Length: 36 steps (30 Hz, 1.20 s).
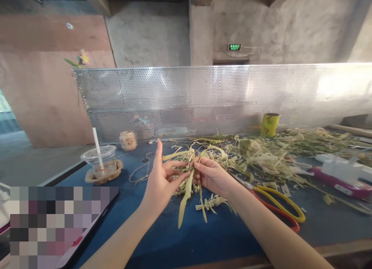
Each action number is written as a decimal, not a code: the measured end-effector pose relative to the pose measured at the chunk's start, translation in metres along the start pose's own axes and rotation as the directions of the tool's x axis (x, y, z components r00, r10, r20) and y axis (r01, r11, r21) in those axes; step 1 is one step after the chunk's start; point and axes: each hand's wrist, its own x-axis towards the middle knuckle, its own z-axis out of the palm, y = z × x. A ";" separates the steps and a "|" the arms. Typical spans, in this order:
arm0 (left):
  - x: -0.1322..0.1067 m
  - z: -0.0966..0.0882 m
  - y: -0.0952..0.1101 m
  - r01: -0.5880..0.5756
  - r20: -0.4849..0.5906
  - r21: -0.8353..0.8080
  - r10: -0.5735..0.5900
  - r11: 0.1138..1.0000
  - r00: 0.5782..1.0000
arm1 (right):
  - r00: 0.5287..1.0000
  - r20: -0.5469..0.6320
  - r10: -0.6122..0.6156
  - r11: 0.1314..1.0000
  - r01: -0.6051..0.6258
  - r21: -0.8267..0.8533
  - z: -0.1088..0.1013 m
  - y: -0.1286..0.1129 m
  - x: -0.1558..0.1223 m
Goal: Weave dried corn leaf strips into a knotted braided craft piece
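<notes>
— With the pair of hands taken as the clock's centre, where are the leaf strips found?
— They are held at the centre, pale green, with two long ends hung toward six o'clock above the blue tabletop.
— How are the fingers set?
— By the right hand, the strips are pinched between thumb and fingertips. On the left hand, one digit is pointed upward and the others are bent toward the strips; whether anything is gripped there cannot be told.
— What is laid around them?
— A frilled plant piece is seen at five o'clock, scissors with red and yellow handles at four. A tangled heap of dried strips is spread toward two and three, with a yellow canister beyond. At nine, a clear plastic cup is seated in a brown holder.
</notes>
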 end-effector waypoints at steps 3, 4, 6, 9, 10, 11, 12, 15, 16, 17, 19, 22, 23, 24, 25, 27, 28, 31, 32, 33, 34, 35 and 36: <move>-0.001 0.001 -0.001 -0.080 -0.059 0.071 0.084 0.994 0.995 | 1.000 -0.006 0.025 0.999 -0.025 -0.034 0.000 0.002 0.000; -0.002 0.001 -0.002 -0.088 -0.062 0.080 0.093 0.993 0.994 | 0.999 -0.006 0.034 0.998 -0.034 -0.045 -0.001 0.002 0.000; -0.001 0.001 -0.003 -0.077 -0.056 0.068 0.081 0.995 0.995 | 0.999 -0.013 0.035 0.998 -0.036 -0.054 0.000 0.001 -0.001; 0.000 0.000 -0.001 -0.014 -0.061 -0.011 0.014 1.000 0.998 | 0.997 -0.071 -0.001 0.999 -0.003 -0.053 0.000 0.000 -0.002; 0.000 -0.001 0.001 0.021 -0.054 -0.048 -0.023 0.999 0.998 | 0.995 -0.098 -0.023 0.998 0.018 -0.055 0.001 0.000 -0.002; 0.001 -0.001 0.004 0.059 -0.040 -0.083 -0.063 0.995 0.997 | 0.991 -0.122 -0.048 0.997 0.041 -0.061 0.002 -0.001 -0.002; 0.002 -0.002 0.006 0.097 -0.027 -0.112 -0.101 0.989 0.995 | 0.987 -0.145 -0.074 0.996 0.065 -0.068 0.002 -0.001 -0.001; 0.004 -0.004 0.006 0.158 -0.005 -0.126 -0.160 0.979 0.987 | 0.969 -0.210 -0.129 0.990 0.113 -0.087 0.006 -0.001 -0.001; 0.005 -0.004 0.004 0.146 -0.004 -0.104 -0.147 0.984 0.989 | 0.964 -0.227 -0.136 0.988 0.115 -0.103 0.007 -0.001 -0.001; 0.005 -0.004 0.001 0.114 -0.007 -0.065 -0.115 0.991 0.993 | 0.960 -0.241 -0.143 0.986 0.116 -0.123 0.009 -0.001 -0.001; 0.006 -0.004 -0.006 -0.008 -0.037 0.078 0.011 0.997 0.999 | 0.954 -0.249 -0.165 0.976 0.122 -0.181 0.010 -0.002 -0.001; 0.003 -0.001 -0.010 -0.153 -0.108 0.346 0.202 0.926 0.973 | 0.948 -0.231 -0.216 0.941 0.139 -0.310 0.011 -0.002 -0.001; 0.001 0.000 -0.009 -0.150 -0.093 0.368 0.197 0.917 0.976 | 0.948 -0.221 -0.229 0.927 0.143 -0.345 0.011 -0.002 -0.001; 0.000 0.002 -0.006 -0.138 -0.067 0.362 0.173 0.922 0.983 | 0.949 -0.208 -0.236 0.918 0.148 -0.368 0.010 -0.002 -0.001; -0.002 0.003 -0.004 -0.118 -0.031 0.336 0.136 0.934 0.990 | 0.951 -0.195 -0.238 0.914 0.152 -0.375 0.010 -0.002 -0.001; -0.003 0.004 0.000 -0.070 0.044 0.272 0.060 0.960 0.997 | 0.958 -0.171 -0.231 0.920 0.158 -0.359 0.009 -0.001 -0.001; -0.003 0.004 0.002 -0.046 0.069 0.252 0.029 0.967 0.997 | 0.962 -0.163 -0.221 0.924 0.153 -0.350 0.009 0.000 -0.001; -0.002 0.003 0.002 0.035 0.099 0.183 -0.054 0.982 0.994 | 0.966 -0.182 -0.186 0.932 0.115 -0.344 0.008 0.000 -0.001; -0.001 0.002 0.002 0.078 0.122 0.136 -0.095 0.988 0.988 | 0.965 -0.192 -0.179 0.931 0.103 -0.351 0.009 0.000 -0.001; 0.000 0.002 0.001 0.129 0.154 0.078 -0.140 0.989 0.978 | 0.965 -0.197 -0.172 0.926 0.091 -0.366 0.009 -0.001 -0.001; 0.000 0.002 0.001 0.183 0.188 0.016 -0.183 0.983 0.965 | 0.965 -0.198 -0.170 0.919 0.082 -0.386 0.009 -0.001 -0.002; 0.000 0.002 0.001 0.228 0.213 -0.032 -0.216 0.973 0.953 | 0.967 -0.192 -0.169 0.909 0.077 -0.410 0.009 -0.002 -0.002; 0.001 0.002 0.001 0.252 0.213 -0.060 -0.234 0.966 0.948 | 0.969 -0.183 -0.166 0.897 0.071 -0.435 0.010 -0.002 -0.002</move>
